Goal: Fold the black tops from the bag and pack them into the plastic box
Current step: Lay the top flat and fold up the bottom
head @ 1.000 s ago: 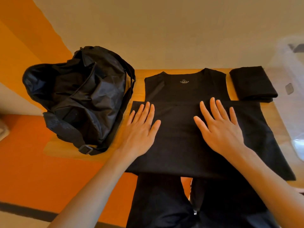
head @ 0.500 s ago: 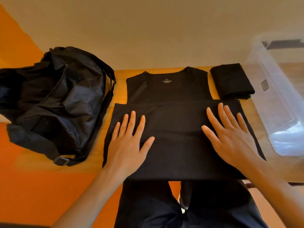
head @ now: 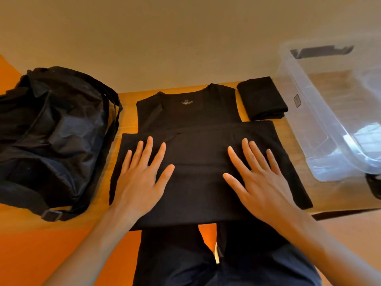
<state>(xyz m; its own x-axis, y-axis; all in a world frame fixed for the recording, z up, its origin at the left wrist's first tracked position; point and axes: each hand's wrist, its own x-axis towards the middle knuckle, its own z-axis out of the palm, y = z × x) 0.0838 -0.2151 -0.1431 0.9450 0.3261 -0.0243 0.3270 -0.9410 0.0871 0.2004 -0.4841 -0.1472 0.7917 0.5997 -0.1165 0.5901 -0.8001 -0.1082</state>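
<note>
A black sleeveless top (head: 198,120) lies flat on the wooden table (head: 127,112), its lower half folded up over the middle. My left hand (head: 140,176) presses flat on the left part of the fold, fingers straight and spread. My right hand (head: 257,178) presses flat on the right part in the same way. A second black top (head: 261,98), folded into a small bundle, lies at the back right beside the clear plastic box (head: 305,93). The crumpled black bag (head: 53,137) sits to the left of the top.
The plastic box stands open at the right edge of the table and looks empty. The wall runs close behind the table. My dark-trousered legs (head: 206,261) show below the table's front edge, over an orange floor (head: 61,248).
The view has shifted right, showing more of the box. Both hands have slid slightly inward on the folded part of the top, staying flat.
</note>
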